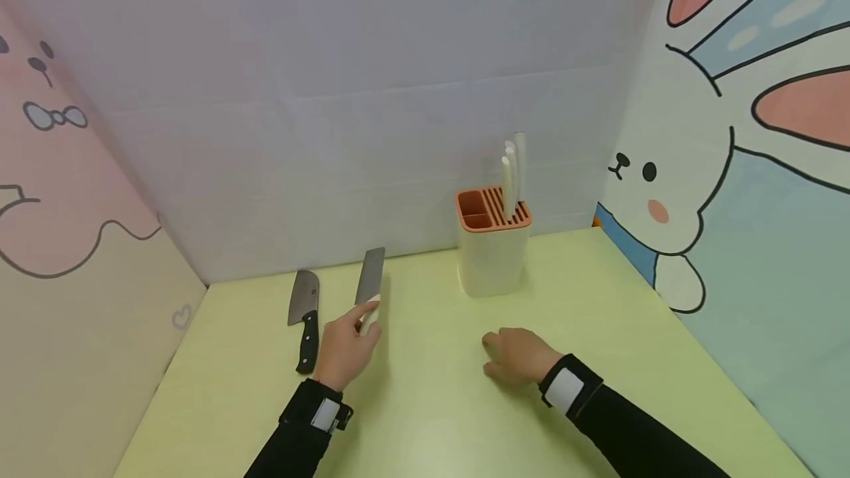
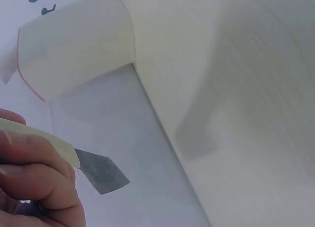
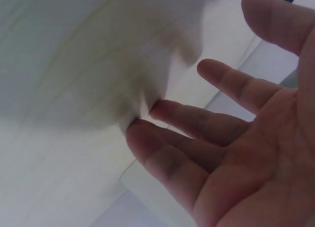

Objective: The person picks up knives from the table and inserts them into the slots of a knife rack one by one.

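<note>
My left hand point(image 1: 347, 349) grips the pale handle of a kitchen knife point(image 1: 370, 276) with a broad, square-ended blade, raised above the table. In the left wrist view, fingers point(image 2: 37, 173) curl round that handle and the blade points away from them. My right hand point(image 1: 521, 357) is low over the table, in front of the knife block point(image 1: 493, 264), holding nothing. Its fingers are loosely extended in the right wrist view, with two fingertips point(image 3: 142, 133) at the tabletop. A cleaver point(image 1: 305, 297) with a black riveted handle lies left of my left hand.
The cream block has an orange slotted top point(image 1: 479, 221) with two open compartments; several white-handled knives point(image 1: 510, 175) stand in its right slots. A pale wall point(image 1: 372, 131) rises behind the yellow table point(image 1: 425, 404). Cartoon-printed panels point(image 1: 764, 257) flank both sides.
</note>
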`<state>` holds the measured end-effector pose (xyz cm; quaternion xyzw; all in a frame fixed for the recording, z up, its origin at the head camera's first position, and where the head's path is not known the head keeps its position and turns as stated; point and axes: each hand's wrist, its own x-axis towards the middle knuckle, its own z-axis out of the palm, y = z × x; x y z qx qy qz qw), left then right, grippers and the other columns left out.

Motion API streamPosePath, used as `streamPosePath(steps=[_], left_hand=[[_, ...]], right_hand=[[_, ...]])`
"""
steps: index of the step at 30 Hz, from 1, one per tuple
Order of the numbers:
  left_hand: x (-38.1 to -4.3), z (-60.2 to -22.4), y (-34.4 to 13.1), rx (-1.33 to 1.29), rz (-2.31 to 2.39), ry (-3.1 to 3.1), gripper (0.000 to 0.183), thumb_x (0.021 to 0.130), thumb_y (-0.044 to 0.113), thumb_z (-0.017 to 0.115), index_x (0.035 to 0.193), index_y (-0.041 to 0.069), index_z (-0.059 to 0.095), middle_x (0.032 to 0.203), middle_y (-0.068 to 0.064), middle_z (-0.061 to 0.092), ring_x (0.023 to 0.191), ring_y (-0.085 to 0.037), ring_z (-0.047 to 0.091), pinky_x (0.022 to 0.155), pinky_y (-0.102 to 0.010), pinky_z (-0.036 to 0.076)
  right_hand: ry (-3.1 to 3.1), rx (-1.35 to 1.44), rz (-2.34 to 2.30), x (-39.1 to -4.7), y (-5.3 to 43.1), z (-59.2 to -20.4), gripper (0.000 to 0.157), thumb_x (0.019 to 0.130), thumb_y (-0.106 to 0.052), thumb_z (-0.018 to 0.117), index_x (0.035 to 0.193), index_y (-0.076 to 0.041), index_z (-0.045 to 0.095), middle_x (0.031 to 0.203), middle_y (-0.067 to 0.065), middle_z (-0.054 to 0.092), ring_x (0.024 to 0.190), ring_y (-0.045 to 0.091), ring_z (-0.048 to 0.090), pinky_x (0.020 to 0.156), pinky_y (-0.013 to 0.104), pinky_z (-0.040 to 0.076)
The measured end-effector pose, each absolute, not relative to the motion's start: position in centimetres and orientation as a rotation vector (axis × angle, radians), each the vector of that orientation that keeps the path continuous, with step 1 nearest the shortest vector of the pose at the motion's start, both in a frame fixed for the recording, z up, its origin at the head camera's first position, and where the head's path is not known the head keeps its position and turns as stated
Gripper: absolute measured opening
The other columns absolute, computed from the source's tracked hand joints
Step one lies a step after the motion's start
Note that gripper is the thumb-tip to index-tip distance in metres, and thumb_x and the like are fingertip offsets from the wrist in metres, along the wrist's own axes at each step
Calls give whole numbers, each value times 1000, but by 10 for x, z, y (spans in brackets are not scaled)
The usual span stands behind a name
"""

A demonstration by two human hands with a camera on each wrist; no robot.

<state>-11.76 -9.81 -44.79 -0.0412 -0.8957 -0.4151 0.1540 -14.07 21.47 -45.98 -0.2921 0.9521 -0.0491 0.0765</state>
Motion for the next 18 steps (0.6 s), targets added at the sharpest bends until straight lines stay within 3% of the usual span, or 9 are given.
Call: streamPosePath(steps=[5, 9, 12, 18], left_hand=[[-110, -433, -83, -201, -1221, -2574, 33, 88, 15, 58, 120, 21, 63, 51, 3, 38, 39, -8, 27, 38, -23, 24], [-100, -424, -70, -262, -1220, -2526, 34, 87, 13, 59, 119, 22, 63, 58, 4, 45, 39, -6, 30, 37, -21, 27], [-92, -417, -61, -325, -1215, -2480, 36, 87, 11, 60, 121, 23, 62, 64, 5, 50, 39, -5, 32, 37, -21, 29], [-71, -400, -43, -493, -1172, -2493, 41, 85, 12, 61, 122, 30, 60, 65, 7, 45, 47, -4, 32, 44, -20, 30]], right_hand=[[2802, -841, -259, -147, 218, -452, 38, 88, -34, 64, 117, -9, 59, 101, 6, 64, 92, 22, 59, 80, 42, 51], [2866, -891, -405, -148, 216, -439, 38, 89, -31, 64, 120, -10, 59, 112, 8, 64, 100, 24, 59, 82, 43, 51], [2985, -1020, -474, -146, 213, -425, 37, 88, -29, 65, 120, -11, 59, 113, 6, 65, 97, 19, 61, 79, 40, 53], [3214, -1427, -567, -139, 208, -396, 43, 83, -24, 71, 121, -13, 58, 112, 2, 64, 95, 13, 61, 71, 31, 55]])
